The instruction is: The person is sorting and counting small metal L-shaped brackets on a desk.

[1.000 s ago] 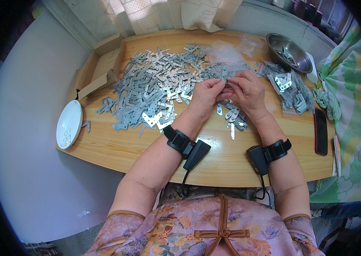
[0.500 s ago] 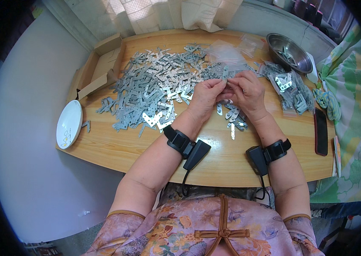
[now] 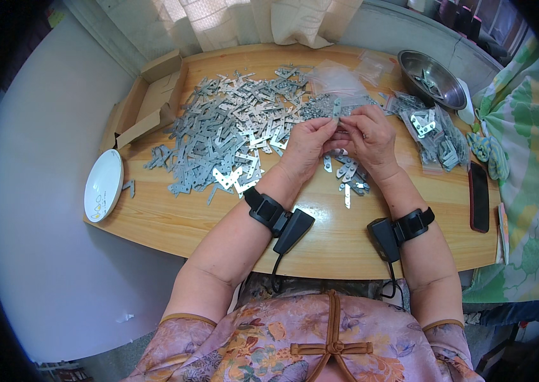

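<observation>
My left hand (image 3: 306,144) and my right hand (image 3: 373,139) meet above the middle of the table, fingertips pinched together. Between them they hold a small flat metal bracket (image 3: 337,107), its upper end sticking up from the fingers. The lower part of it is hidden by the fingertips. Just below my hands lies a small cluster of metal plates with holes (image 3: 350,172). To the left spreads a big heap of flat metal angle brackets (image 3: 218,130). Behind my fingers is a pile of small metal hardware (image 3: 316,107), too fine to make out piece by piece.
An opened cardboard box (image 3: 155,95) and a white dish (image 3: 104,184) stand at the left. Clear plastic bags (image 3: 339,77) lie at the back. On the right are a steel bowl (image 3: 432,79), filled bags of brackets (image 3: 438,143), a cloth (image 3: 491,153) and a phone (image 3: 479,197).
</observation>
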Demonstrator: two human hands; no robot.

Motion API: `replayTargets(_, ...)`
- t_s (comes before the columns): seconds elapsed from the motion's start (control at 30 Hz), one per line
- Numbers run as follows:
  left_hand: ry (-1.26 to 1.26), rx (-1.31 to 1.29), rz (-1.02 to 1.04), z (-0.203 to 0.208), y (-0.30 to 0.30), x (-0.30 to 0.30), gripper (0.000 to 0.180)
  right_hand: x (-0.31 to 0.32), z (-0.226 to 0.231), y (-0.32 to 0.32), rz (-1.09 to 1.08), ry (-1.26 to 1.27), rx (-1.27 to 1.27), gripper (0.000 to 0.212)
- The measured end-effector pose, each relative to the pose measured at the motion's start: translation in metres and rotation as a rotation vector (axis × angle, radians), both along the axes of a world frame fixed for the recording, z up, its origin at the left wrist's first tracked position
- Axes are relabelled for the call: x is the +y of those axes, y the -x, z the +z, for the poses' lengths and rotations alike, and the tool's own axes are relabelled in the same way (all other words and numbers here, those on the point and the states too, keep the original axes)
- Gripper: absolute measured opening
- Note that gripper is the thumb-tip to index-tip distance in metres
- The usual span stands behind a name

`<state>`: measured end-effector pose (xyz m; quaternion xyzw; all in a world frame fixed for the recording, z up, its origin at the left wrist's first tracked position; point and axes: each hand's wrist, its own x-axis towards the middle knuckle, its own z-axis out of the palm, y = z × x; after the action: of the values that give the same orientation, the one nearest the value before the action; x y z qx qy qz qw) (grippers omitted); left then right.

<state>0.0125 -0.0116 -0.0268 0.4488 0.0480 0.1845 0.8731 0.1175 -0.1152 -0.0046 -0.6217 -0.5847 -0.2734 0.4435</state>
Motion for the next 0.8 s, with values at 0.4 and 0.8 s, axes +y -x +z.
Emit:
replayTargets(0.4,0.029,-0.017,-0.023,0.0018,0.0015,-0.0007,0.02,0.0002,-0.0001,-0.0007,-0.007,-0.01,0.048,0.011)
replayTargets(0.8,0.085,-0.036,-0.056,-0.0031,-0.0004,0.0037,0.021,-0.0006,0.0013,0.0002,0.009,0.007,0.079,0.011)
